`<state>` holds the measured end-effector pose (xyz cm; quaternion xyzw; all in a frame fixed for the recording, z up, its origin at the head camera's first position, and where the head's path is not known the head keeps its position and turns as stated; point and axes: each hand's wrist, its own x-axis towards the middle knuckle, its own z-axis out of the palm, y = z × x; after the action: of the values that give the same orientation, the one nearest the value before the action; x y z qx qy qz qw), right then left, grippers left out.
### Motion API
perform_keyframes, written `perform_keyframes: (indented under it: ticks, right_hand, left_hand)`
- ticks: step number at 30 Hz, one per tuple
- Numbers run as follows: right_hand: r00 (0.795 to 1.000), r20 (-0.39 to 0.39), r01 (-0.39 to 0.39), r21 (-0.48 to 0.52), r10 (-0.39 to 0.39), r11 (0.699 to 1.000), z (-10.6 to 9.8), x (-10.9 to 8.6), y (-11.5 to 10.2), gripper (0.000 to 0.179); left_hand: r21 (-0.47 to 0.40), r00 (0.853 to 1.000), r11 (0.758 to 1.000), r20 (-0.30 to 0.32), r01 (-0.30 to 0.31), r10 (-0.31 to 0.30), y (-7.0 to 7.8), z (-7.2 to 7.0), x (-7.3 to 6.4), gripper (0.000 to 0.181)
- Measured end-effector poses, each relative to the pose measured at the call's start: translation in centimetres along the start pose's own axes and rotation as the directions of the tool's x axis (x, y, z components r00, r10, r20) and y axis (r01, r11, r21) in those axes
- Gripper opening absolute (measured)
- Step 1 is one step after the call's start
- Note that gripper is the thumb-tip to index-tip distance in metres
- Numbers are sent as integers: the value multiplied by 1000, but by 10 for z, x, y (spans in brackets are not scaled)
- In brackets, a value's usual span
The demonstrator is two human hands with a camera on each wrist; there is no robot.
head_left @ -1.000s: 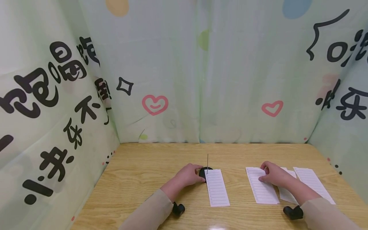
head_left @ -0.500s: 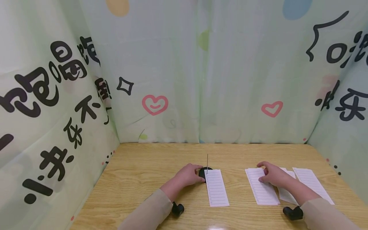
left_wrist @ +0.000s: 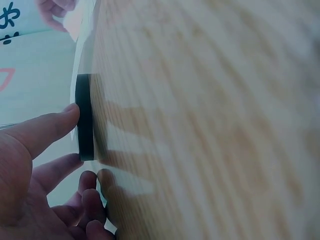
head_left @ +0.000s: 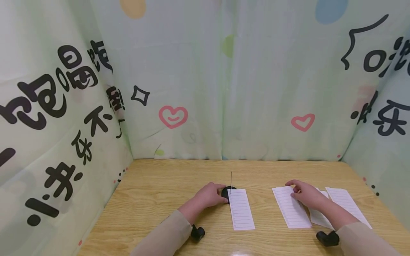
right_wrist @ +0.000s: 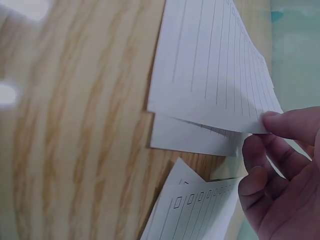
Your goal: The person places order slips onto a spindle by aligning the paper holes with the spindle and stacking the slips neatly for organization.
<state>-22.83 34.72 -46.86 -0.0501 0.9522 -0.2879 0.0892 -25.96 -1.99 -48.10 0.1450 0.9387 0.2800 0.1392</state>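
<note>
In the head view my left hand (head_left: 208, 195) grips the round black base (head_left: 225, 194) of a bill spike, whose thin metal rod (head_left: 231, 179) stands upright. The left wrist view shows the thumb and a finger on the rim of that base (left_wrist: 85, 120). A lined paper slip (head_left: 242, 212) lies at the spike, its top edge by the rod. Over to the right, my right hand (head_left: 305, 195) pinches the edge of another lined slip (right_wrist: 215, 80) between thumb and fingers. That edge is slightly raised over a slip (right_wrist: 187, 135) underneath.
More slips (head_left: 320, 215) lie partly under my right forearm, with a lined slip (head_left: 347, 204) at the far right. All are on the wooden table (head_left: 153, 192). A printed curtain (head_left: 205, 89) encloses the back and both sides.
My right thumb has shifted slightly up and to the right along the slip. My left hand and the bill spike have stayed in place.
</note>
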Motion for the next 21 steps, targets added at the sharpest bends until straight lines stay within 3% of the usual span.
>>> perform_keyframes:
  ticks: [21]
  right_hand:
    - [997, -63, 55, 50, -52, 997, -3, -8, -1, 36]
  left_hand:
    - [-5, 1000, 1000, 5, 5, -5, 0, 1, 1, 61]
